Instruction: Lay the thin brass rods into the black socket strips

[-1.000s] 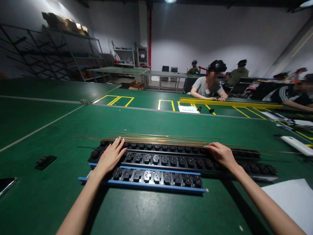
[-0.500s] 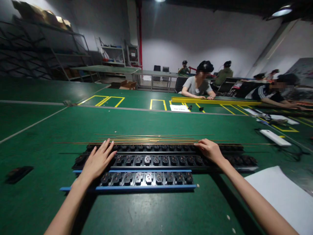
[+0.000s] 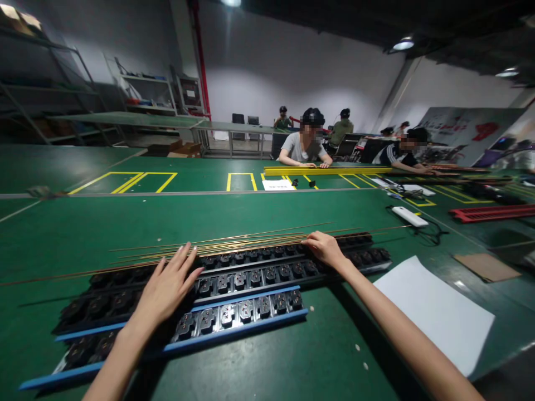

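Along the far edge of the black socket strips [image 3: 239,281] lie thin brass-coloured rods [image 3: 234,244], probably light, springy and easily bent, so best pinched at two well-spaced points. The left hand [image 3: 167,285] lies flat and spread, gripping nothing; the right hand [image 3: 329,250] seems to pinch a rod between thumb and fingertips, with the green table [image 3: 242,370] beneath.

Workshop / light assembly area by the look of it: long green worktable [image 3: 200,214] w/ yellow tape outlines [image 3: 241,174], rows of black socket-like parts [image 3: 239,281] & thin brass-coloured rods [image 3: 234,245] on it; co-worker in grey tee [image 3: 301,146] at a yellow rail [image 3: 317,171], other ppl [image 3: 343,132] seated further back; bkgd has metal shelving [image 3: 144,78] w/ misc. bits, red pipe [image 3: 202,61] up the wall, ceiling lamps [image 3: 404,44] overhead
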Demonstrator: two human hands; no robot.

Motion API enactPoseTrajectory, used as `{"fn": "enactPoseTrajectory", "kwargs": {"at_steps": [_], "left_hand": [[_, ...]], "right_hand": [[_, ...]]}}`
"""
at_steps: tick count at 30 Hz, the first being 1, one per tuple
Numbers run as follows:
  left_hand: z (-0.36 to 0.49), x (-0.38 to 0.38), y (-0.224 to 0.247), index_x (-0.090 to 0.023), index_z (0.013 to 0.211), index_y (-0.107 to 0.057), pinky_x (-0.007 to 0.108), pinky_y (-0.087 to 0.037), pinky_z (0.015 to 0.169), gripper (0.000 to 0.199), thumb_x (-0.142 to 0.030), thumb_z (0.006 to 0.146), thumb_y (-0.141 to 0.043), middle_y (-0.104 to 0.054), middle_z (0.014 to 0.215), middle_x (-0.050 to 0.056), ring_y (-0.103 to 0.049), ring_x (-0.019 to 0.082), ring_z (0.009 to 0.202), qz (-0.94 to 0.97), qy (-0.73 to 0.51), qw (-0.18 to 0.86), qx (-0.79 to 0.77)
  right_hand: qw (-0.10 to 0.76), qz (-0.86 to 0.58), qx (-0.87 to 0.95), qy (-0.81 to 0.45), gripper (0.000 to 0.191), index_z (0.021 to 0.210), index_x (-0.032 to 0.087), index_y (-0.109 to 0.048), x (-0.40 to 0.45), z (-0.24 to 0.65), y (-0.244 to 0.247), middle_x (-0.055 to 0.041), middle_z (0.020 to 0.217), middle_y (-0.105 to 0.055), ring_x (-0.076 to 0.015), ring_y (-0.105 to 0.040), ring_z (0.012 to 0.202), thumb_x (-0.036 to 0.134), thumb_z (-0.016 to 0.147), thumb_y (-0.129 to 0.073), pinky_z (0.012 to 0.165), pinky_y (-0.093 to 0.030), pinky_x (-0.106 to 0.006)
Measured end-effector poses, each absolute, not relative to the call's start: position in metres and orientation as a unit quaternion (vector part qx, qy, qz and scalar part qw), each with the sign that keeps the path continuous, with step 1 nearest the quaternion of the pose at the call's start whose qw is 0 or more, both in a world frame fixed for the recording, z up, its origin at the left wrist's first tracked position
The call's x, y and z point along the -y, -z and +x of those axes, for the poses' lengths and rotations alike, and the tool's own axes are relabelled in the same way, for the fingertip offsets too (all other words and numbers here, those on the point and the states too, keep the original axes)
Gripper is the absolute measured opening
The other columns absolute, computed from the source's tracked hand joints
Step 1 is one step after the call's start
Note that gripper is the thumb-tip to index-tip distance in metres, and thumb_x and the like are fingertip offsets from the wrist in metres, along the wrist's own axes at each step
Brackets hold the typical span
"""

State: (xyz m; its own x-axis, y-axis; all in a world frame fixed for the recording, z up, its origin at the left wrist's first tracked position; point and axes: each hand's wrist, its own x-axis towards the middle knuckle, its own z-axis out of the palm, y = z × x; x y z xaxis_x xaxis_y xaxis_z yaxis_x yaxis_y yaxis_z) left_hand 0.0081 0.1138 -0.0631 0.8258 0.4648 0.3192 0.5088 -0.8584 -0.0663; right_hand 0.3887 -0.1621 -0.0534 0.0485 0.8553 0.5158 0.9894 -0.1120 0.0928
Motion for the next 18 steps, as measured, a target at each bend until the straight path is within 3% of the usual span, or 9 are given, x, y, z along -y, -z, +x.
{"fn": "enactPoseTrajectory", "kwargs": {"at_steps": [14,18], "left_hand": [[0.029,-0.098,0.076,-0.022,0.145,-0.018,0.049,-0.026,0.109,0.059,-0.049,0.093,-0.023,-0.016,0.153,0.004,-0.020,0.022,0.140,-0.961,0.082,0.070,0.254],[0.029,-0.100,0.080,-0.022,0.144,-0.022,0.050,-0.028,0.108,0.056,-0.045,0.093,-0.025,-0.020,0.152,0.005,-0.021,0.024,0.139,-0.963,0.096,0.075,0.241]], "right_hand": [[0.176,-0.721,0.634,0.217,0.021,0.097,0.025,-0.069,0.168,0.391,0.054,-0.0041,0.085,-0.066,-0.0154,-0.056,0.079,0.021,0.089,-0.049,0.065,-0.041,-0.025],[0.289,-0.804,0.480,0.196,0.022,0.100,0.029,-0.069,0.197,0.416,0.052,-0.0018,0.093,-0.069,-0.0160,-0.060,0.088,0.036,0.087,-0.052,0.075,-0.045,-0.025]]}}
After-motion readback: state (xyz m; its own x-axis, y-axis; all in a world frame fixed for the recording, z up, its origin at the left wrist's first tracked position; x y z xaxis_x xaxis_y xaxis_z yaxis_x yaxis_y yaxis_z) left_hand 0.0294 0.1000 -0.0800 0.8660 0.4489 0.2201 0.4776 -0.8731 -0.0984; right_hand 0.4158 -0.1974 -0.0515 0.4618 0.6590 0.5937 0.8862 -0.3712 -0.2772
